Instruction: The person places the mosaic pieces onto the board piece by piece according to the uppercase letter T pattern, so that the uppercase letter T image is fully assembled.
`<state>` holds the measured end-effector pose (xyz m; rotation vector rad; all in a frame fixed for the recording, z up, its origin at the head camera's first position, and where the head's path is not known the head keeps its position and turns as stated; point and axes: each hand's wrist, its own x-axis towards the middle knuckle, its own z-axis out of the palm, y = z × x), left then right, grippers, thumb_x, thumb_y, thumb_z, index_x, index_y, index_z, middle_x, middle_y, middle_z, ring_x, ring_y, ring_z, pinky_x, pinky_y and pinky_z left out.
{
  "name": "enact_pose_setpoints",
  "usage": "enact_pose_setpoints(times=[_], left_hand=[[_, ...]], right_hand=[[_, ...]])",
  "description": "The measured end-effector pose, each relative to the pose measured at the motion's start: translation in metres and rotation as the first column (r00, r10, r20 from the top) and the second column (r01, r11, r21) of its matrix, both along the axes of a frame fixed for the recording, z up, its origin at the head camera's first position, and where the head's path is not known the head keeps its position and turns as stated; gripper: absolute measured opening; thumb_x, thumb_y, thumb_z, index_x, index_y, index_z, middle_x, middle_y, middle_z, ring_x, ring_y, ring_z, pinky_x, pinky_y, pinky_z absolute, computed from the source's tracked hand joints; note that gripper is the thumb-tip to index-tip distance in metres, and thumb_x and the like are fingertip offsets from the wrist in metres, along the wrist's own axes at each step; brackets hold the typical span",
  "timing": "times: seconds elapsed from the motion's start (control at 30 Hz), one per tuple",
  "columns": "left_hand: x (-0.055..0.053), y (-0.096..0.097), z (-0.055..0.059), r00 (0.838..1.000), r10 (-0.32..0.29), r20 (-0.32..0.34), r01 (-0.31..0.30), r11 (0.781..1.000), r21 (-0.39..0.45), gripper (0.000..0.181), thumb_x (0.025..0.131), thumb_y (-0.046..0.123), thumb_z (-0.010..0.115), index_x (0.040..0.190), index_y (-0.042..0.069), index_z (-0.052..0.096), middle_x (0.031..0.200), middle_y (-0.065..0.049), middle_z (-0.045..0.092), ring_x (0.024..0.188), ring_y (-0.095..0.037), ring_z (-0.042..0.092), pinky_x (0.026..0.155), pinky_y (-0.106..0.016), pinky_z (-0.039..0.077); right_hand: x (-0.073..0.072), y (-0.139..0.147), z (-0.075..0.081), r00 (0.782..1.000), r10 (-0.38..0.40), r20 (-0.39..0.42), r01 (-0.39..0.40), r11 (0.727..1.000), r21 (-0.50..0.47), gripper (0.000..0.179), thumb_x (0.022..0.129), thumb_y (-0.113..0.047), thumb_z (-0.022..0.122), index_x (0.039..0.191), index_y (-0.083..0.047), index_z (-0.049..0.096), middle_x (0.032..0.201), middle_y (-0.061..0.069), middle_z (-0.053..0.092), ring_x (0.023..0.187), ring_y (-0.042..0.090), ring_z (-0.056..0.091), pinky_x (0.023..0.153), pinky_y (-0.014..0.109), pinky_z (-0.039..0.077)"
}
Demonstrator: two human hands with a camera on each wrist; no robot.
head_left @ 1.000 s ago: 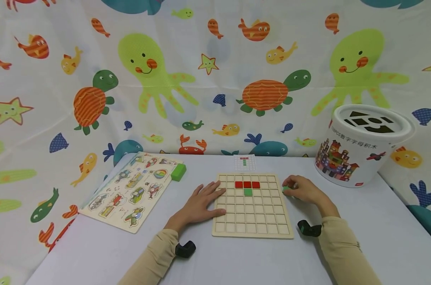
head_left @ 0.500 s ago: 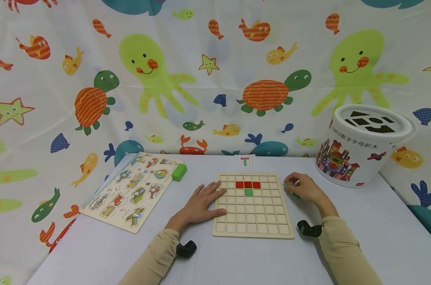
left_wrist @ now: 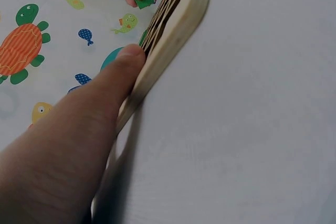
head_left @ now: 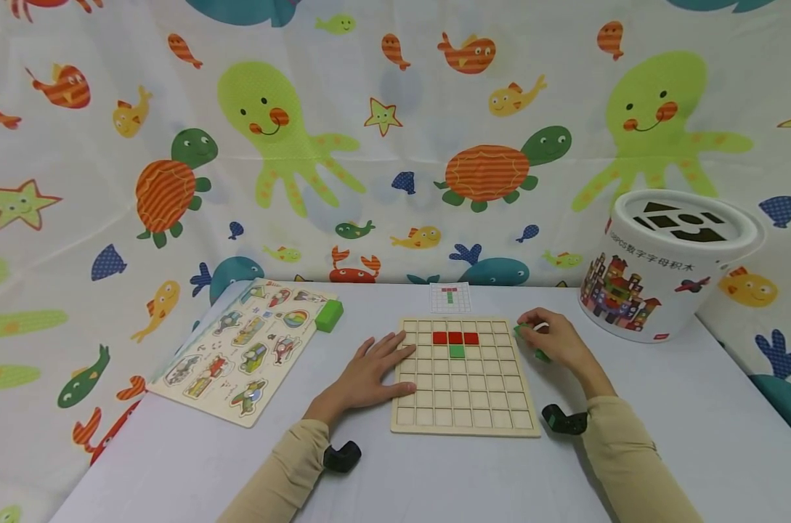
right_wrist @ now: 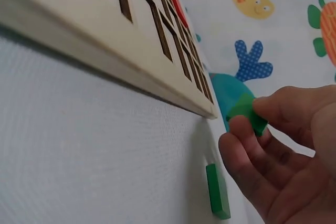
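A wooden grid board [head_left: 463,420] lies on the table with a row of red square tiles [head_left: 455,338] and a green square tile [head_left: 457,351] beneath the middle one. My left hand [head_left: 364,374] rests on the board's left edge with fingers spread; its thumb [left_wrist: 123,69] lies along the wooden rim in the left wrist view. Beside the upper right edge, my right hand [head_left: 555,340] pinches a small green block [right_wrist: 248,111] between thumb and fingertips. Another green block [right_wrist: 218,191] lies on the table below that hand, apart from the board.
A small pattern card [head_left: 449,298] lies behind the board. To the left sits a picture puzzle board [head_left: 238,363] with a green block [head_left: 328,316] at its corner. A white lidded bucket [head_left: 656,290] stands at the back right, before a printed cloth backdrop.
My right hand has shifted slightly up and to the left, bringing the pinched green block closer to the board's upper right corner. The other green block now shows beneath it. My left hand stays put.
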<state>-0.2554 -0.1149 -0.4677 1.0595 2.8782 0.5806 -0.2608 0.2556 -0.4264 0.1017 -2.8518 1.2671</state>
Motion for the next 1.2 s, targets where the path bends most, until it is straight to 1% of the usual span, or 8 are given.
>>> enact_pose_setpoints(times=[0.17, 0.37, 0.57, 0.73, 0.87, 1.07, 1.2], left_hand=[[0.001, 0.000, 0.000, 1.000, 0.002, 0.005, -0.002, 1.000, 0.005, 0.073, 0.086, 0.064, 0.050, 0.148, 0.031, 0.031, 0.159, 0.003, 0.018, 0.148, -0.017, 0.013, 0.118, -0.049, 0.008], [0.001, 0.000, 0.000, 1.000, -0.001, -0.001, 0.001, 1.000, 0.009, 0.073, 0.087, 0.064, 0.050, 0.148, 0.029, 0.032, 0.159, 0.002, 0.019, 0.148, -0.019, 0.015, 0.118, -0.051, 0.009], [0.002, -0.001, 0.000, 1.000, -0.015, -0.012, 0.016, 0.999, 0.031, 0.072, 0.087, 0.062, 0.051, 0.147, 0.025, 0.035, 0.158, -0.002, 0.022, 0.147, -0.024, 0.018, 0.116, -0.054, 0.011], [0.002, -0.001, 0.000, 1.000, -0.005, -0.001, 0.005, 1.000, 0.016, 0.072, 0.087, 0.063, 0.050, 0.148, 0.028, 0.033, 0.159, 0.001, 0.020, 0.148, -0.019, 0.015, 0.117, -0.051, 0.010], [0.002, -0.002, 0.000, 1.000, 0.003, 0.003, -0.003, 1.000, 0.009, 0.072, 0.087, 0.063, 0.050, 0.148, 0.030, 0.032, 0.159, 0.002, 0.019, 0.148, -0.018, 0.014, 0.118, -0.050, 0.009], [0.001, -0.001, 0.000, 1.000, 0.003, -0.005, -0.003, 1.000, 0.007, 0.072, 0.087, 0.064, 0.049, 0.148, 0.030, 0.032, 0.159, 0.003, 0.019, 0.148, -0.018, 0.014, 0.118, -0.050, 0.009], [0.001, 0.000, 0.000, 1.000, 0.004, -0.004, -0.004, 1.000, 0.003, 0.072, 0.086, 0.065, 0.049, 0.148, 0.031, 0.032, 0.159, 0.003, 0.018, 0.148, -0.017, 0.013, 0.118, -0.050, 0.009]], right_hand=[[0.002, -0.008, 0.003, 0.999, 0.027, 0.026, -0.027, 0.999, -0.023, 0.024, 0.095, -0.014, 0.053, 0.114, 0.000, 0.057, 0.107, 0.018, 0.062, 0.075, 0.014, 0.061, 0.065, 0.024, 0.050], [0.003, -0.014, 0.006, 0.996, 0.090, -0.009, -0.090, 0.996, -0.011, 0.023, 0.095, -0.015, 0.055, 0.111, 0.000, 0.059, 0.101, 0.016, 0.064, 0.075, 0.018, 0.061, 0.065, 0.028, 0.047], [0.002, -0.019, 0.003, 0.994, 0.107, -0.014, -0.107, 0.994, 0.018, 0.020, 0.094, -0.017, 0.057, 0.109, -0.003, 0.060, 0.101, 0.015, 0.064, 0.077, 0.018, 0.059, 0.066, 0.028, 0.047], [0.002, -0.025, 0.001, 0.991, 0.134, -0.023, -0.134, 0.991, 0.006, 0.021, 0.094, -0.017, 0.058, 0.110, -0.003, 0.060, 0.102, 0.015, 0.063, 0.077, 0.017, 0.059, 0.064, 0.026, 0.049], [0.003, -0.030, 0.001, 0.987, 0.161, -0.024, -0.161, 0.987, -0.004, 0.019, 0.094, -0.017, 0.058, 0.108, -0.004, 0.059, 0.100, 0.013, 0.062, 0.075, 0.016, 0.058, 0.064, 0.025, 0.048], [0.004, -0.036, 0.002, 0.977, 0.204, -0.056, -0.203, 0.979, 0.027, 0.015, 0.094, -0.016, 0.058, 0.105, -0.006, 0.059, 0.096, 0.010, 0.063, 0.076, 0.015, 0.057, 0.065, 0.024, 0.048], [0.005, -0.040, 0.003, 0.976, 0.202, -0.084, -0.198, 0.979, 0.051, 0.012, 0.093, -0.014, 0.060, 0.102, -0.007, 0.060, 0.095, 0.008, 0.064, 0.078, 0.015, 0.057, 0.069, 0.026, 0.047]])
